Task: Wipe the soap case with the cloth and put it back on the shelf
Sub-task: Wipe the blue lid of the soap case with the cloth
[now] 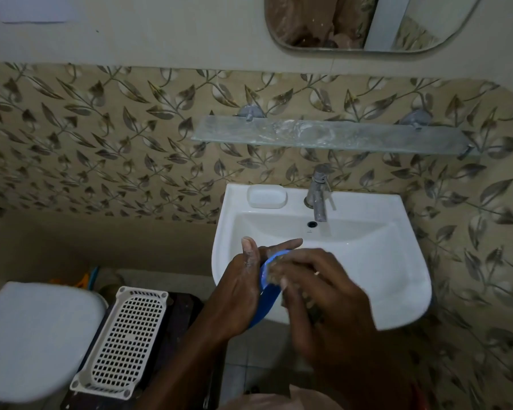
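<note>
A blue soap case point(267, 287) stands on edge over the front left rim of the white sink point(382, 261). My left hand point(243, 279) grips the case from the left, thumb up and fingers reaching behind it. My right hand point(317, 285) presses a bunched, dull-coloured cloth point(276, 269) against the inside of the case; the hand is blurred and covers most of the cloth. The glass shelf point(332, 134) is mounted on the wall above the tap, bare and smeared with white residue.
A metal tap point(319, 193) rises at the back of the sink, with a moulded soap recess point(267, 196) to its left. A white perforated basket point(125, 341) sits on a dark stool beside a white toilet point(33, 335). A mirror point(367, 22) hangs above.
</note>
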